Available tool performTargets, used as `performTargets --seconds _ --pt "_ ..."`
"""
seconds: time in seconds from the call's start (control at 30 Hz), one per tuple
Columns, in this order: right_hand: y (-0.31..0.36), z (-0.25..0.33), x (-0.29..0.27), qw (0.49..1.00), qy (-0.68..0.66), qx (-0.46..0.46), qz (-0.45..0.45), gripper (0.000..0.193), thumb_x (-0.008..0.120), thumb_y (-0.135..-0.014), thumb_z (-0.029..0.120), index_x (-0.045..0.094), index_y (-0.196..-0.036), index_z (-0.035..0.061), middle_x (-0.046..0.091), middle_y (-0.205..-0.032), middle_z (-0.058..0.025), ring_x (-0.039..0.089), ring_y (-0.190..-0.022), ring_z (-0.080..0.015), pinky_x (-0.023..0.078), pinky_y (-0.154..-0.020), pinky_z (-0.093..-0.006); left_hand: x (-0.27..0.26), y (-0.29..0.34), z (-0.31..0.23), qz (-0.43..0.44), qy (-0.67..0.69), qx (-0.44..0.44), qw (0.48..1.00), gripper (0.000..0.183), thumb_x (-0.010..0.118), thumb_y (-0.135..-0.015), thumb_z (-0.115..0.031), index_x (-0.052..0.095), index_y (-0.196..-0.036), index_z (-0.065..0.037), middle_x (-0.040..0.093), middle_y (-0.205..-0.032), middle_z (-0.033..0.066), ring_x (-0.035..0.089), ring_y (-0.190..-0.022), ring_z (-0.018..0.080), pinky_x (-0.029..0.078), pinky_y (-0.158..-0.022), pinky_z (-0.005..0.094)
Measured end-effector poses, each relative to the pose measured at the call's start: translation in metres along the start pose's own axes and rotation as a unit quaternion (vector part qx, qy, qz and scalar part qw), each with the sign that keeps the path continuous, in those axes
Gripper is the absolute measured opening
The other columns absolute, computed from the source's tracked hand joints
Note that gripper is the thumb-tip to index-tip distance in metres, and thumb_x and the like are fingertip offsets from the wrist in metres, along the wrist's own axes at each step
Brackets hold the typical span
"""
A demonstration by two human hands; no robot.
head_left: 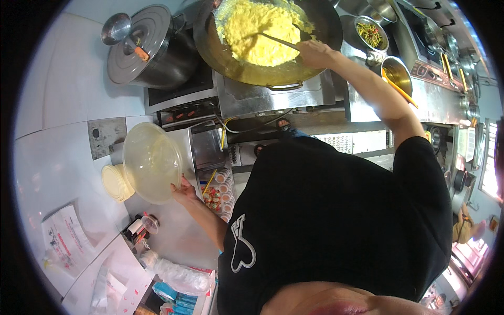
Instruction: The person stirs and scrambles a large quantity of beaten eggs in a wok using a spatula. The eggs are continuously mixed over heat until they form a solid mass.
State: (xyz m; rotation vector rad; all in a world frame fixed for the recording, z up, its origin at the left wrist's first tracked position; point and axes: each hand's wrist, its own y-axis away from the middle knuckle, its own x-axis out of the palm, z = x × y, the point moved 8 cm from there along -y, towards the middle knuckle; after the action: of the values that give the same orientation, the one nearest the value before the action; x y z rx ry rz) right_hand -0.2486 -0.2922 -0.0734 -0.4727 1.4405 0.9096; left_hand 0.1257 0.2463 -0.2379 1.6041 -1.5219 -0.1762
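Note:
At the far middle, a large wok (pixel 244 73) holds a mass of yellow scrambled egg (pixel 262 26). My right hand (pixel 315 54) is closed round the end of a long-handled utensil (pixel 281 41); its working end is buried in the egg, so its kind is hidden. On the left, my left hand (pixel 184 191) grips the rim of a translucent plastic bowl (pixel 152 168). The bowl is tilted, and faint yellow smears mark its inside. It is held over a steel counter, well apart from the wok.
A tall lidded pot (pixel 170 65) stands left of the wok, with a ladle (pixel 116 29) lying on its lid. At right are a bowl of green vegetables (pixel 370 35) and a steel pot of oil-like liquid (pixel 396 73). Stacked cream lids (pixel 116 182) sit beside the plastic bowl.

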Motion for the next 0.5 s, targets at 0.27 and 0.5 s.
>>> performTargets --seconds 0.27,0.5 --pt "0.088 0.000 -0.143 0.989 0.097 -0.061 0.095 0.022 0.055 -0.079 0.020 0.061 -0.092 0.0034 0.060 -0.094 -0.0168 0.058 -0.091 -0.0352 0.045 -0.078 -0.0434 -0.004 -0.020 -0.001 -0.009 0.068 0.038 0.997 0.055 0.049 -0.092 -0.038 0.041 -0.125 0.005 0.053 -0.115 0.0234 0.058 -0.099 0.0338 0.056 -0.080 0.0376" --pt "0.084 -0.012 -0.055 0.986 0.070 -0.022 0.151 0.016 0.055 -0.078 0.012 0.062 -0.077 -0.0026 0.062 -0.081 -0.0184 0.062 -0.079 -0.0341 0.049 -0.070 -0.0412 0.061 0.053 0.049 -0.035 0.066 0.000 0.997 0.056 0.057 -0.088 -0.039 0.042 -0.125 0.000 0.054 -0.117 0.0165 0.058 -0.100 0.0334 0.052 -0.086 0.0427"
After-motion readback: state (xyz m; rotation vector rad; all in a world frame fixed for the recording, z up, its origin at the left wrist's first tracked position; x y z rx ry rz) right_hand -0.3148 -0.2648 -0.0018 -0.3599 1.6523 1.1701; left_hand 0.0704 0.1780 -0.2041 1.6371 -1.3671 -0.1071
